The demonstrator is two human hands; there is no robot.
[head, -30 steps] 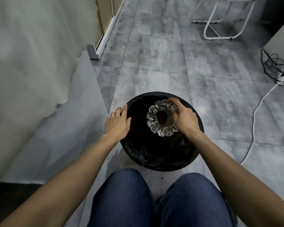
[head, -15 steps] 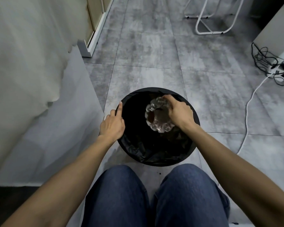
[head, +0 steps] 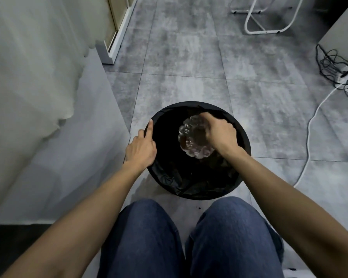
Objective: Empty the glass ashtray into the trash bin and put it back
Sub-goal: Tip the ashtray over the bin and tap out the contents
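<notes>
A round trash bin (head: 243, 135) lined with a black bag stands on the grey tiled floor in front of my knees. My right hand (head: 219, 133) holds the cut-glass ashtray (head: 191, 141) over the bin's opening, tipped toward the left, with dark residue showing inside it. My left hand (head: 142, 148) rests on the bin's left rim, forefinger stretched along the edge, holding the bin. The bottom of the bin is too dark to make out.
A pale cloth-covered surface (head: 38, 97) drops down on the left. A white cable (head: 309, 125) crosses the floor at right to a tangle of wires (head: 338, 71). White chair legs (head: 265, 23) stand at the far back.
My right hand has rolled the ashtray further over toward the left above the bin. My left hand's fingers have closed in, leaving the forefinger along the rim.
</notes>
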